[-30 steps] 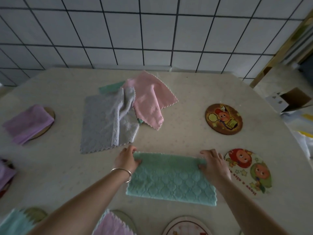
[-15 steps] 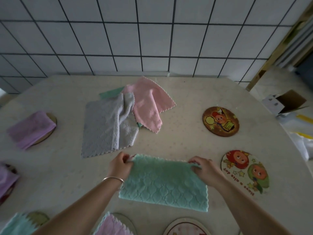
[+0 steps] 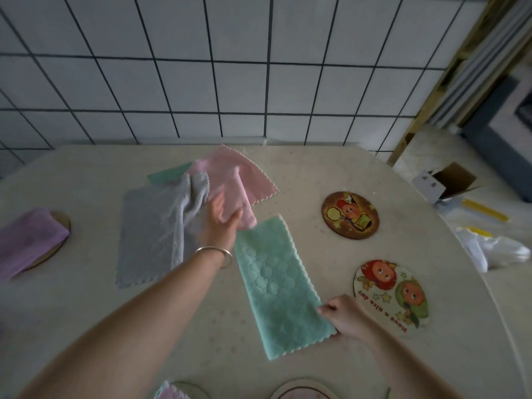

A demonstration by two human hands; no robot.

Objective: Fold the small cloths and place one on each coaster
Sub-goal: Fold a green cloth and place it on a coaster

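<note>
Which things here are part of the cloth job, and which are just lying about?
Job: green cloth held by left hand and right hand; grey cloth; pink cloth; bare coasters.

Lying about: cardboard box; plastic bag.

Both forearms bare, no sleeves in view. Left hand [image 3: 220,223]: thin plain silver-coloured bangle [image 3: 214,252] round the wrist, smooth, no visible markings. Right hand [image 3: 344,316]: no watch, band or ring visible on the parts showing.
</note>
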